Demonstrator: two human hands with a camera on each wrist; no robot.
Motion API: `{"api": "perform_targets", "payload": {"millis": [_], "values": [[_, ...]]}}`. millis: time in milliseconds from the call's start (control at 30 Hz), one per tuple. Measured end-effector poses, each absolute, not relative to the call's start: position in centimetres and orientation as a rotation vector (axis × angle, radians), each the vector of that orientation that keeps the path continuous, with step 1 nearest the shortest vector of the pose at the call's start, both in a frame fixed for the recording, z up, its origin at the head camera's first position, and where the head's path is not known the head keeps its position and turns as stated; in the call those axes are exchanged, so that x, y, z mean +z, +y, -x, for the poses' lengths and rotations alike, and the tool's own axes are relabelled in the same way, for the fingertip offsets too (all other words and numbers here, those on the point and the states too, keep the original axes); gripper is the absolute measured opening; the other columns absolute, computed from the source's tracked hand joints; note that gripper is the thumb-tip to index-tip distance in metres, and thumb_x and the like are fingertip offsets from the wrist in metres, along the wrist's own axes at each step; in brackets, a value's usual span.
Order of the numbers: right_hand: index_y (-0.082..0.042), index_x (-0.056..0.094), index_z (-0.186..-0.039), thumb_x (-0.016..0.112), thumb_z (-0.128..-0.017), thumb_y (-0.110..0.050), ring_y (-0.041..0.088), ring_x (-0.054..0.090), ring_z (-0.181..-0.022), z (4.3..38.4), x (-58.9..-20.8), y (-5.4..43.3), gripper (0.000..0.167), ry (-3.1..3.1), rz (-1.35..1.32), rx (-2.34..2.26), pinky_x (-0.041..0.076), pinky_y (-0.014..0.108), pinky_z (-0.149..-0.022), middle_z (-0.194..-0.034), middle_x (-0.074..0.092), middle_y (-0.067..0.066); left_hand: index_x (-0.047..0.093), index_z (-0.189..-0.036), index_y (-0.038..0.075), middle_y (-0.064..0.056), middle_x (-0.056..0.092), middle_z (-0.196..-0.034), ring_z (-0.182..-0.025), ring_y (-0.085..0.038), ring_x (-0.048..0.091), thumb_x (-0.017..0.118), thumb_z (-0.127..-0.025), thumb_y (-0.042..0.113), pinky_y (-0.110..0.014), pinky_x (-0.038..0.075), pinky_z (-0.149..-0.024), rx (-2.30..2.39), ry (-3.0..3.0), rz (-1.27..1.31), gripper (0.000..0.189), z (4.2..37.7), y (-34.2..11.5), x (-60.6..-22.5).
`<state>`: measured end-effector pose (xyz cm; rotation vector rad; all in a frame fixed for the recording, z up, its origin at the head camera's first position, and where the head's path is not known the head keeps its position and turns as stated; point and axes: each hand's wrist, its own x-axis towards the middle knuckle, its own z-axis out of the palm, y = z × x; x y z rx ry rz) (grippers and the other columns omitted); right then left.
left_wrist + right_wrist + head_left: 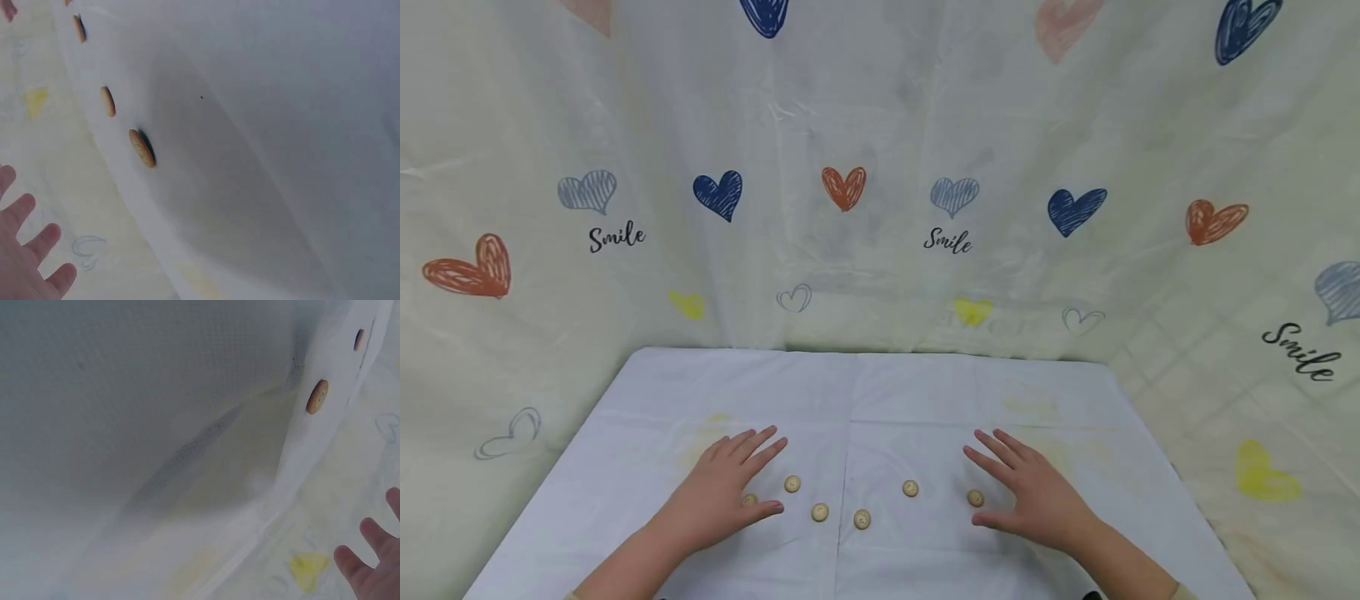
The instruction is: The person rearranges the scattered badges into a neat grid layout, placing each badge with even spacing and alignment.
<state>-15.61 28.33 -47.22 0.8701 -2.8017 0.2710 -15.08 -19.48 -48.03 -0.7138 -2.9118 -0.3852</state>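
Note:
Several small round wooden buttons lie spread over the white-covered table (pixel 880 392). My left hand (pixel 718 492) hovers at the left with fingers spread, holding nothing. Nearest to it is a button (pixel 748 500) between thumb and fingers, partly hidden by the hand. Two others, a button (pixel 792 483) and another button (pixel 819 512), lie just right of that hand. Near the middle are a fourth button (pixel 862 519) and a further button (pixel 910 488). On the right, my right hand (pixel 1037 496) is also spread and holds nothing, with a button (pixel 975 497) by its fingers and thumb.
Behind the table hangs a pale curtain (pixel 880 108) printed with hearts and the word Smile; it also runs down both sides. A crease (pixel 842 467) runs down the middle of the table cover. The table's back edge meets the curtain.

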Motion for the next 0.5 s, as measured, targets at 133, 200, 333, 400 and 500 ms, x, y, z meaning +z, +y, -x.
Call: {"api": "perform_targets", "payload": {"millis": [133, 200, 333, 400, 500], "values": [[-0.034, 0.047, -0.148, 0.075, -0.073, -0.067, 0.033, 0.043, -0.135, 16.0, -47.3, 28.7, 0.087, -2.839, -0.863, 0.306, 0.040, 0.058, -0.099, -0.153, 0.044, 0.000, 0.044, -0.150, 0.029, 0.002, 0.044, -0.150, -0.134, -0.029, 0.044, 0.074, -0.079, 0.061, -0.056, 0.034, -0.105, -0.471, -2.957, 0.657, 0.084, 14.7, -20.5, -48.1], [-0.033, 0.051, -0.146, 0.075, -0.073, -0.068, 0.032, 0.046, -0.132, 16.1, -47.3, 28.8, 0.085, -2.873, -0.857, 0.317, 0.041, 0.057, -0.098, -0.149, 0.047, 0.000, 0.048, -0.148, 0.028, 0.002, 0.049, -0.145, -0.130, -0.028, 0.048, 0.077, -0.076, 0.061, -0.055, 0.038, -0.102, -0.504, -2.992, 0.618, 0.083, 14.5, -21.1, -48.3], [-0.032, 0.057, -0.141, 0.074, -0.073, -0.068, 0.028, 0.051, -0.125, 16.2, -47.5, 29.0, 0.078, -2.933, -0.835, 0.334, 0.045, 0.053, -0.096, -0.139, 0.054, -0.001, 0.055, -0.142, 0.027, 0.003, 0.055, -0.135, -0.122, -0.025, 0.054, 0.080, -0.074, 0.057, -0.050, 0.043, -0.098, -0.520, -3.051, 0.557, 0.078, 14.4, -22.3, -48.9], [-0.031, 0.061, -0.137, 0.073, -0.074, -0.069, 0.026, 0.055, -0.120, 16.4, -47.6, 29.2, 0.075, -2.943, -0.833, 0.337, 0.047, 0.051, -0.093, -0.133, 0.058, -0.001, 0.058, -0.139, 0.027, 0.006, 0.057, -0.129, -0.118, -0.022, 0.055, 0.081, -0.075, 0.055, -0.047, 0.046, -0.095, -0.548, -3.078, 0.531, 0.073, 14.5, -22.7, -49.2], [-0.029, 0.065, -0.133, 0.072, -0.076, -0.067, 0.022, 0.058, -0.111, 16.8, -47.6, 29.5, 0.069, -2.954, -0.851, 0.333, 0.049, 0.046, -0.090, -0.123, 0.061, -0.004, 0.062, -0.133, 0.029, 0.014, 0.058, -0.118, -0.104, -0.013, 0.057, 0.082, -0.076, 0.050, -0.038, 0.050, -0.085, -0.640, -3.145, 0.467, 0.064, 14.9, -23.0, -49.8]]}}
